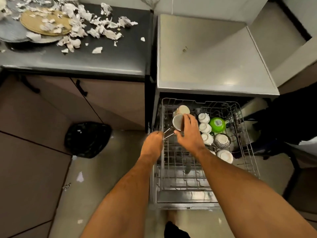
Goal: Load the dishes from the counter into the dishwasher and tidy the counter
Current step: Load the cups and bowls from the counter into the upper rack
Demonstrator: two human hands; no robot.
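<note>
right hand curled round a smooth white cup, tipped over the wire rack | left hand pinching thin metal utensils | torn paper scraps across the dark glossy counter

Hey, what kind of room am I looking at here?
Most likely a home kitchen. An open dishwasher rack holds upturned cups and a green bowl, a dark counter carries stacked plates among torn paper scraps, and the right hand is lowering a white cup into the rack.
</note>
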